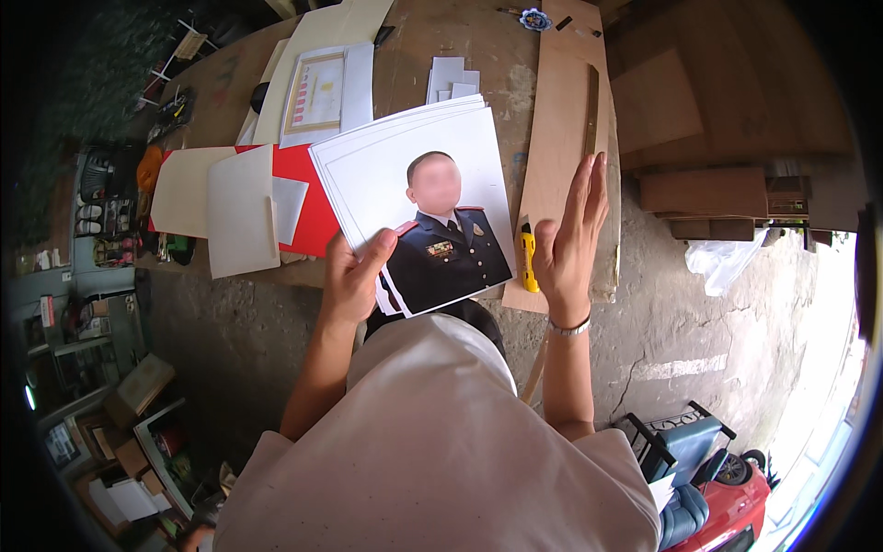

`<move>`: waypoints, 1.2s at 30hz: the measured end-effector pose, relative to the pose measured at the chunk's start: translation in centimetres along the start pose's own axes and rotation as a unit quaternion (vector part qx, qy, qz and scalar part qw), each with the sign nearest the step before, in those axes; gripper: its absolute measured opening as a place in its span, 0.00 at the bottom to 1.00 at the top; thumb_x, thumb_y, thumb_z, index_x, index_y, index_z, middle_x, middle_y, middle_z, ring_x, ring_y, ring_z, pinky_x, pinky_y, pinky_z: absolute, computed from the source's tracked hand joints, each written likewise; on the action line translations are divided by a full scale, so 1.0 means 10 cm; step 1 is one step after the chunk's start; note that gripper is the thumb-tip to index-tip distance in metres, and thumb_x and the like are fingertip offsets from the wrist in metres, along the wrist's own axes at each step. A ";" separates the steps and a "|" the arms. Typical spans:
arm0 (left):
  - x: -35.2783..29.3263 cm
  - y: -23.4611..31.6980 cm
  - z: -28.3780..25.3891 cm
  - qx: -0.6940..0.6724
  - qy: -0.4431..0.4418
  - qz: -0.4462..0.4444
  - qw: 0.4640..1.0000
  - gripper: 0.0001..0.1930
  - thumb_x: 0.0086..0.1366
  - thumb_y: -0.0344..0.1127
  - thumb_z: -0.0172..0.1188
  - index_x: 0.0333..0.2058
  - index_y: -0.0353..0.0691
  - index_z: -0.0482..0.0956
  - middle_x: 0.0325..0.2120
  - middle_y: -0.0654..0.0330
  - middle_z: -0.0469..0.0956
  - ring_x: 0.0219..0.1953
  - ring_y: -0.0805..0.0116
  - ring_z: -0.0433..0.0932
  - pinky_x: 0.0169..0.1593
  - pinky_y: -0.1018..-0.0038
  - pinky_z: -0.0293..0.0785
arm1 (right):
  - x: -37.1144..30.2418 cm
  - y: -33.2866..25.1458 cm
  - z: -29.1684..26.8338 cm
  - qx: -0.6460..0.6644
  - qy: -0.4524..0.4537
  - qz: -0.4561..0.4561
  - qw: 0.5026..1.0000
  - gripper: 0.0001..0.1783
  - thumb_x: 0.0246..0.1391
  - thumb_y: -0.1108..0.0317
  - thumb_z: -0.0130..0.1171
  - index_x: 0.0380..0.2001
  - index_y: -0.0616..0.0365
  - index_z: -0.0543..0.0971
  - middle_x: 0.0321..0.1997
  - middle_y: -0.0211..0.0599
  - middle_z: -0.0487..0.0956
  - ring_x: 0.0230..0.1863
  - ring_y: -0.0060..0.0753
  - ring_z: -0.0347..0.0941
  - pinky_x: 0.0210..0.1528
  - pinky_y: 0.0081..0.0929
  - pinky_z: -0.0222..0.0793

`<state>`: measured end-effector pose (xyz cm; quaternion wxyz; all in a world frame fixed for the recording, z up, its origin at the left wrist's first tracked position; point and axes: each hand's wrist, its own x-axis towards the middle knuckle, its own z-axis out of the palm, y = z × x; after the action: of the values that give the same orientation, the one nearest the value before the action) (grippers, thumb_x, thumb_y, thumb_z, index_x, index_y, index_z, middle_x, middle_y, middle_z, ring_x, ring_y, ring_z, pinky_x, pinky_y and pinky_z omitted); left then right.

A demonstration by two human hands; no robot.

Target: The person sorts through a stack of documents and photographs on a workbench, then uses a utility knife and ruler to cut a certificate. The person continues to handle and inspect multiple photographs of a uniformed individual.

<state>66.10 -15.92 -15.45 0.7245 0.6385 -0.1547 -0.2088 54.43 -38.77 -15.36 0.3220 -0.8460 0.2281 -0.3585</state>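
Observation:
My left hand (354, 276) grips a stack of photo prints (460, 244) by its lower left corner, thumb on top. The top print is a portrait of a person in dark uniform on a white ground. Several sheets fan out slightly behind it. My right hand (572, 244), a metal bracelet at its wrist, is raised to the right of the prints, apart from them. Its palm faces the stack, its fingers are stretched out and nothing is in it. Just left of that hand, a yellow utility knife (528, 260) lies on a long brown board (550, 138).
The worktable (405, 69) carries a framed certificate (315, 92), small grey-white pieces (449, 78), a red sheet (308, 216) under cream and white boards (241, 212), and a blue-and-white dish (535, 19). Wooden panels (704, 190) stand at right. A chair (685, 446) is lower right.

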 end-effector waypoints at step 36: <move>-0.07 -0.05 -0.10 0.107 -0.019 -0.067 0.992 0.16 0.72 0.37 0.61 0.51 0.31 0.76 0.41 0.65 0.80 0.39 0.82 0.71 0.44 0.80 0.69 | -0.12 0.22 0.34 -0.181 -0.195 -0.168 0.949 0.44 0.64 0.34 0.42 0.70 0.58 0.64 0.77 0.42 0.58 0.77 0.50 0.51 0.75 0.52 0.49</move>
<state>65.93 -14.72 -16.02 0.6334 0.7170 -0.1464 -0.2516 55.87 -38.24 -19.27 0.1371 -0.9696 0.0761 -0.1879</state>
